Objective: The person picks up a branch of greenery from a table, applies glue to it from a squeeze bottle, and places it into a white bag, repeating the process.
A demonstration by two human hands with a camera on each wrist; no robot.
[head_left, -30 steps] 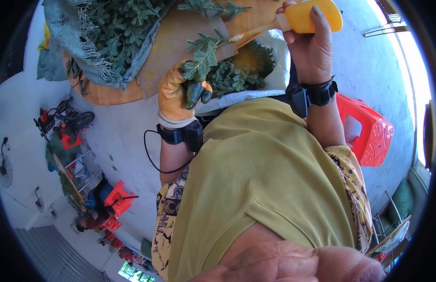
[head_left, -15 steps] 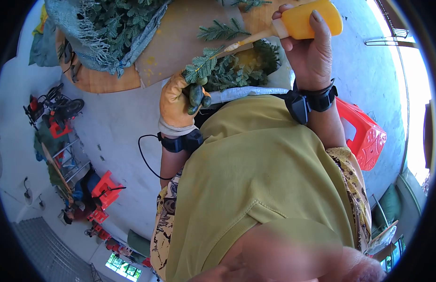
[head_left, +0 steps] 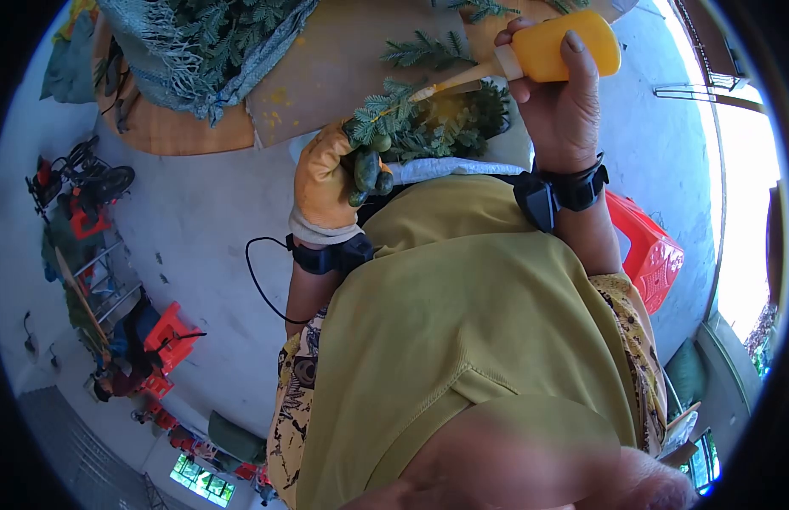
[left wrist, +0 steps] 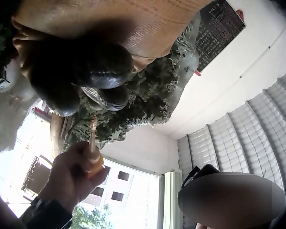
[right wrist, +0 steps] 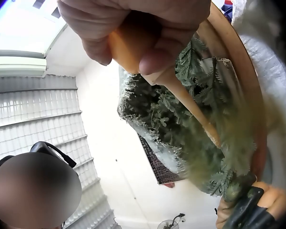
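Observation:
My left hand point(head_left: 326, 183), in an orange work glove with dark-coated fingertips, pinches a small green needled sprig point(head_left: 382, 112). My bare right hand point(head_left: 567, 119) grips a yellow squeeze bottle point(head_left: 575, 47), tilted so its long tapered nozzle point(head_left: 464, 78) points down and left. The nozzle tip is right at the sprig's stem end in the head view. From the right wrist view, the nozzle point(right wrist: 193, 107) reaches toward the sprig point(right wrist: 224, 179) above the gloved fingers point(right wrist: 250, 205). Below the hands, more needled greenery point(head_left: 454, 140) lies in a white sack point(head_left: 462, 167) at my lap.
A round wooden table point(head_left: 169, 136) bears a brown sheet point(head_left: 335, 59) with yellow spots. On it stand a blue-grey woven sack point(head_left: 233, 89) full of greenery and a loose sprig point(head_left: 424, 51). A red stool point(head_left: 654, 255) is at my right. A person point(head_left: 127, 370) and a motorbike point(head_left: 84, 183) are at far left.
The head view has shifted, moving the surroundings. The nozzle and sprig have both come slightly lower in it, with the nozzle tip staying by the stem. Both hands keep their holds.

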